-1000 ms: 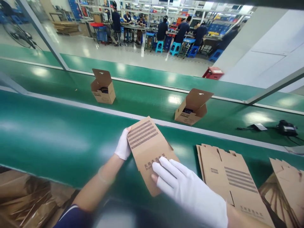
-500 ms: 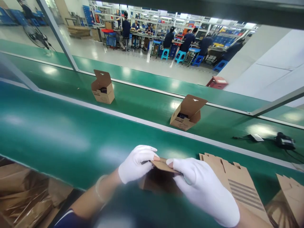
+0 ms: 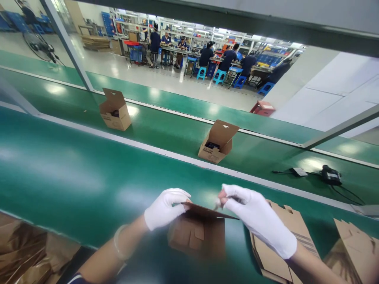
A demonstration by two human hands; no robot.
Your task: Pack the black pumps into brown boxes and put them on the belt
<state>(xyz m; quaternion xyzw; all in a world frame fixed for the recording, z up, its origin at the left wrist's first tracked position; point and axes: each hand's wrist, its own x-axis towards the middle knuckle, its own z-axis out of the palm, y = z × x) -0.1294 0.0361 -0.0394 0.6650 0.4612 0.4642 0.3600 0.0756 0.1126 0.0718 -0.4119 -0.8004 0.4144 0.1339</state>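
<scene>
I hold a small brown cardboard box (image 3: 197, 233) over the near green surface, its bottom flaps facing me. My left hand (image 3: 164, 206), in a white glove, is closed on the box's upper left edge. My right hand (image 3: 257, 217), also gloved, has its fingers curled near the box's upper right corner; whether they grip a flap is hard to see. A stack of flat box blanks (image 3: 275, 260) lies just right of the box, partly under my right forearm.
Two open boxes (image 3: 115, 110) (image 3: 217, 141) with dark items inside ride the green conveyor belt (image 3: 166, 130) beyond. A black device with a cable (image 3: 330, 175) lies at the belt's right. More flat cardboard (image 3: 355, 248) sits at far right, brown paper (image 3: 26, 252) at lower left. Several people sit at far workbenches.
The flat blank held a second ago has been opened into a box shape. My hands have spread apart along its top edge. Both boxes on the belt have drifted left.
</scene>
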